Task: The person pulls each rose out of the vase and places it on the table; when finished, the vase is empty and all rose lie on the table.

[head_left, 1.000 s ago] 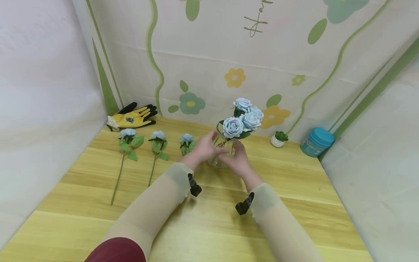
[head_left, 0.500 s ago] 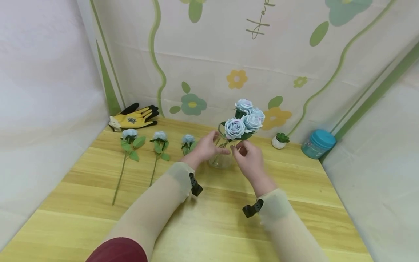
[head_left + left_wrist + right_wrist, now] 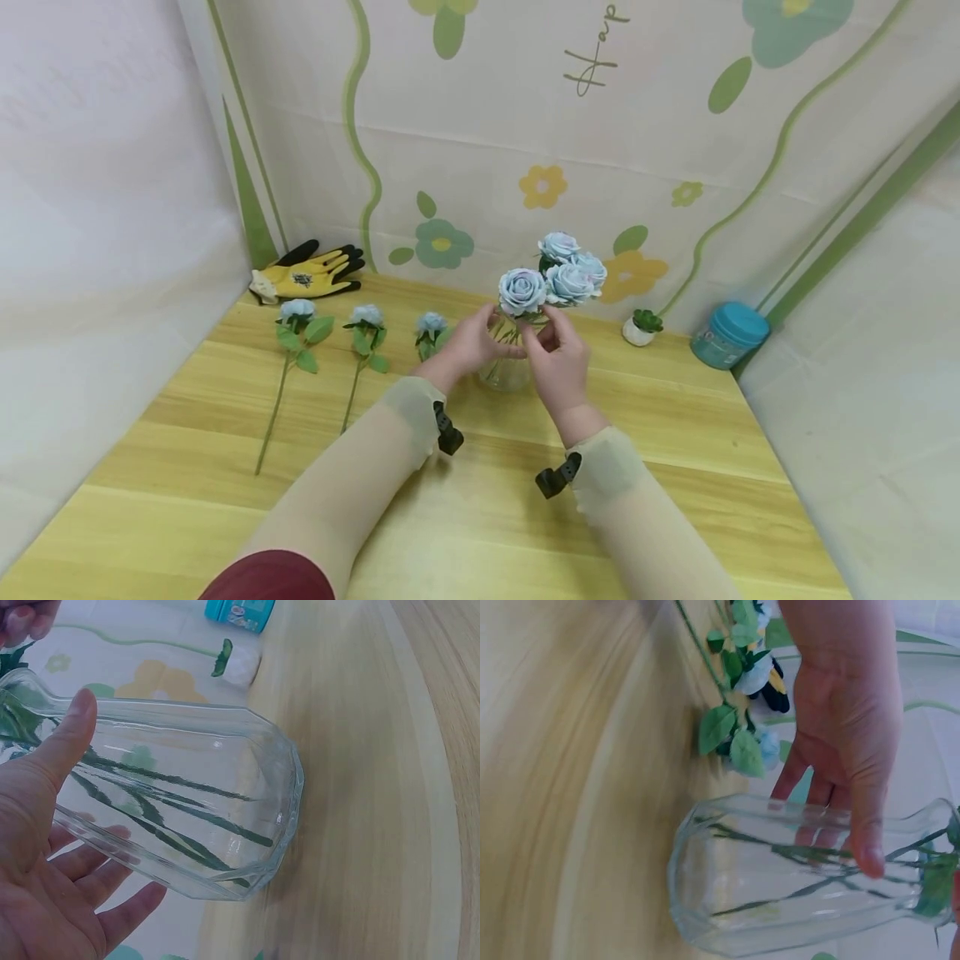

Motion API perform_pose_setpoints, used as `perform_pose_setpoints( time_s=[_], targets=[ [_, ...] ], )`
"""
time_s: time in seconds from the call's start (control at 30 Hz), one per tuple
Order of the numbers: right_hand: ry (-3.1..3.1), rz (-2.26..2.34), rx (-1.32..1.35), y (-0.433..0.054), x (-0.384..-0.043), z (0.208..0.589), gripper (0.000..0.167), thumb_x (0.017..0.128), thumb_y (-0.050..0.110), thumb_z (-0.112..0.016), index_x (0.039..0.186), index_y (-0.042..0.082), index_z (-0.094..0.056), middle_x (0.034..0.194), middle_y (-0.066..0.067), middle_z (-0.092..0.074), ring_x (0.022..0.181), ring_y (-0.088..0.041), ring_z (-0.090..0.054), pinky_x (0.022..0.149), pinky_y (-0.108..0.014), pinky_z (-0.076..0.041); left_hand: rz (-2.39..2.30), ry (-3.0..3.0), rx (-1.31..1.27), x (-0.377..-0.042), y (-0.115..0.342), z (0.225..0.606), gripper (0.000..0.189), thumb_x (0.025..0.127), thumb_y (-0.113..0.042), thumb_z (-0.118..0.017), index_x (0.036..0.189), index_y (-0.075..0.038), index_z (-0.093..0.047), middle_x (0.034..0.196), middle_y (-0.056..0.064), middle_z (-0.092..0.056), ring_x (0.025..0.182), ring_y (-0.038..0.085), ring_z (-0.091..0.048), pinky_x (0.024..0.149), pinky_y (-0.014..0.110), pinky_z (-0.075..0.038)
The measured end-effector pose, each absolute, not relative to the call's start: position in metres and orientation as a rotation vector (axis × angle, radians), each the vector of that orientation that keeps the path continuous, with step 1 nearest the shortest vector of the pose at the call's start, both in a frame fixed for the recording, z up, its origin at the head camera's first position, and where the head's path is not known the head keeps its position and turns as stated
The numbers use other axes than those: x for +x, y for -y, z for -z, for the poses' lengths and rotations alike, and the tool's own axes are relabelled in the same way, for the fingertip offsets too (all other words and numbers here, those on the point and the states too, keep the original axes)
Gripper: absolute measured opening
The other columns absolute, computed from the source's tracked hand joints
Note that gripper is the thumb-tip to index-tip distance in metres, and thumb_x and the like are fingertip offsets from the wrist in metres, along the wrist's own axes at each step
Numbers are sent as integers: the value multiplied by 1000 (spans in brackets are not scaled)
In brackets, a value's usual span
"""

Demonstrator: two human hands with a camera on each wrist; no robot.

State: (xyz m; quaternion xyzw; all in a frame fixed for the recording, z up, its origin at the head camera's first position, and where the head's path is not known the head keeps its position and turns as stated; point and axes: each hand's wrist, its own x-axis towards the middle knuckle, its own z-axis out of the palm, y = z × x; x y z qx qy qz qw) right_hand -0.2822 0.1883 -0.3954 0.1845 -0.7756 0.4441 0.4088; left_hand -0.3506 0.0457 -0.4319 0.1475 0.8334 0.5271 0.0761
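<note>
My left hand grips a clear glass vase standing on the wooden table. In the left wrist view its thumb and fingers lie on opposite sides of the vase. Several pale blue roses stand in it, their green stems seen through the glass. At the vase's mouth, my right hand pinches the front rose just below its bloom; the fingertips are partly hidden. Behind that bloom are the other roses. Only fingers of the right hand show in its own wrist view.
Left of the vase lie three loose roses, one far left, one in the middle and one near my left hand. Yellow-black gloves lie at the back left. A small potted succulent and a teal tub stand right.
My right hand left the vase's side, moved right, then came back up to the front rose. That rose has shifted left, away from the others. The left hand stays on the vase.
</note>
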Motion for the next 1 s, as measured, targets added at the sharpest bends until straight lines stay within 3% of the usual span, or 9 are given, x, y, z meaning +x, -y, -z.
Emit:
perform_pose_setpoints(
  time_s=[0.17,0.4,0.53,0.73,0.87,1.0],
  targets=[
    [1956,-1051,501,-183,-283,391,20,84,1,-76,94,1,-58,57,-1,-46,48,-11,-41,43,-21,-34,-1586,-2501,473,-350,-46,432,91,73,-46,-86,149,-25,-40,151,11,-44,137,30,-41,106,46,-40],
    [2179,-1036,428,-178,-283,386,45,89,15,-75,129,1,-60,59,-1,-53,50,-11,-47,43,-25,-40,-1511,-2560,446,-348,-46,431,78,81,-40,-82,144,-15,-43,149,14,-45,133,33,-45,104,47,-42],
    [2374,-1179,306,-173,-284,376,36,92,20,-71,125,6,-65,57,-1,-51,49,-13,-43,40,-27,-35,-1488,-2582,443,-348,-47,431,75,85,-35,-80,146,-15,-41,148,14,-46,133,32,-46,103,46,-44],
    [2492,-1223,205,-167,-289,363,25,89,7,-62,113,5,-69,55,-2,-46,47,-14,-40,40,-28,-32,-1498,-2563,429,-348,-47,432,78,85,-35,-80,148,-14,-38,150,13,-44,134,32,-44,104,46,-42],
    [2543,-1183,192,-168,-294,359,23,87,5,-64,109,3,-68,67,-9,-60,55,-19,-52,46,-33,-43,-1516,-2555,446,-349,-46,432,82,82,-37,-82,148,-16,-39,150,13,-44,135,32,-43,106,48,-40],
    [2555,-1202,186,-170,-295,354,20,89,8,-68,108,3,-67,93,-14,-71,79,-23,-65,68,-38,-56,-1559,-2530,493,-351,-45,433,92,76,-45,-85,152,-27,-35,152,9,-43,137,30,-41,108,48,-37]
  ],
)
